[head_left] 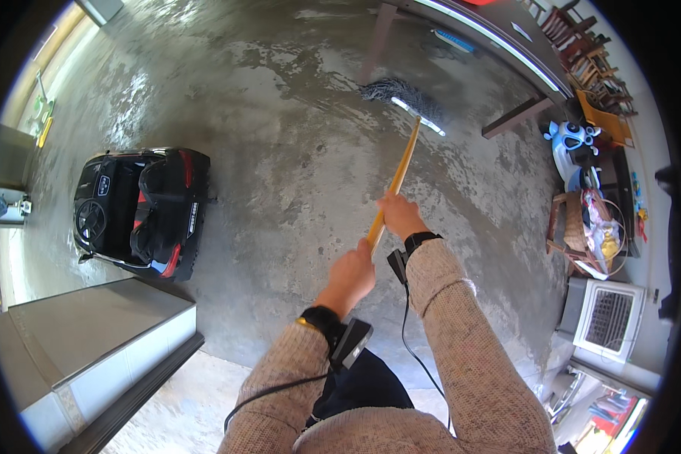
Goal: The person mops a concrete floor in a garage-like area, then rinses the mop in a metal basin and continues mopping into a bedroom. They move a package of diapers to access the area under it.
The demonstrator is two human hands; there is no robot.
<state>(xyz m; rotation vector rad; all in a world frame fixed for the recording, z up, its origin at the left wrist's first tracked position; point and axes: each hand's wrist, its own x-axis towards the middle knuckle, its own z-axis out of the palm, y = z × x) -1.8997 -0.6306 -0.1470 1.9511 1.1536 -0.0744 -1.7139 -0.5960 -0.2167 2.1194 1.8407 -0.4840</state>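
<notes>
Both sets of fingers in the head view grip the yellow wooden-poled, grey-stranded mop (pixel 406 157), left hand (pixel 352 274) nearer the body, right hand (pixel 402 216) farther along. Its long axis slants away and slightly right, the head on the wet concrete floor (pixel 287 189). One black toy car (pixel 159 216) bears a white-lettered rear plate (pixel 194 218).

Prob. home garage/util. rm, bare concrete flr (pixel 280 189), blk kids' ride-on car (pixel 153 204), piled wooden chairs (pixel 592 60), blue/wht toy (pixel 567 147)
</notes>
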